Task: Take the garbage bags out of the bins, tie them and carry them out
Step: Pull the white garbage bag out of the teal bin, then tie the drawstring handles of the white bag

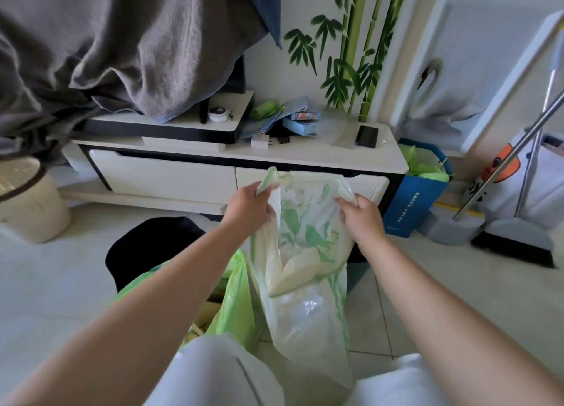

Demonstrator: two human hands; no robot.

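Head view: a thin, translucent printed bag (305, 253) is held up in front of the white cabinet (213, 158), above the tiled floor and between the person's knees. Its left handle is pinched in the curled fingers of the left hand (250, 205), and its right top edge is gathered in the clenched right hand (363, 219), so both hands are grasping the bag. Pale crumpled contents can be seen sagging in its middle. Just below and to the left, a green garbage bag (235, 295) stands open beside the black bin (146, 243); whether it is seated in that bin cannot be told. The tying step is judged to be in hand, with no knot formed yet. Several things could go wrong from here. The film looks flimsy, so a handle could be stretched or torn if the two hands are pulled apart too sharply. If one grip is loosened while the handles are crossed, the mouth could drop open and the contents be spilled onto the floor. A knot drawn too loosely could be undone by the weight during carrying. The open green bag could also be knocked over by a knee.
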